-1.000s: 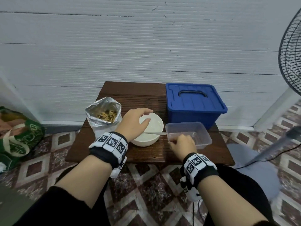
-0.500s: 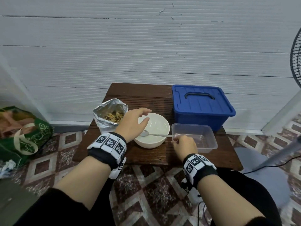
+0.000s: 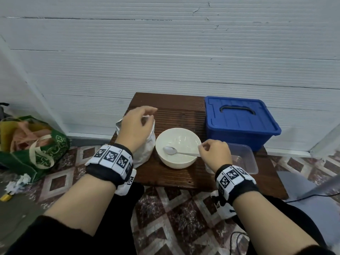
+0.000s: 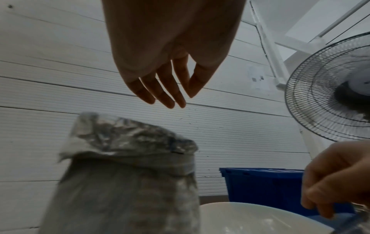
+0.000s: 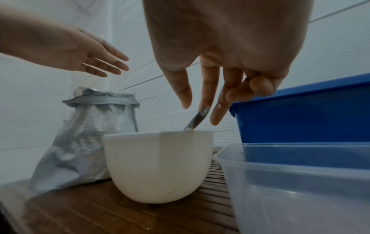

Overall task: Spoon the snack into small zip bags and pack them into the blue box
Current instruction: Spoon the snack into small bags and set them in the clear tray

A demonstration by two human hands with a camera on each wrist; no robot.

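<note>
Head view shows the left hand [image 3: 135, 126] hovering with loose fingers over the snack bag [image 3: 145, 146] at the worktop's left edge, ready to steady it, while the right hand [image 3: 214, 153] pinches the spoon [image 3: 176, 151] in the bowl [image 3: 177, 147] beside the lidded blue box [image 3: 239, 124].

Closed blue box [image 3: 239, 124], open foil bag [image 3: 145, 146] apart
</note>
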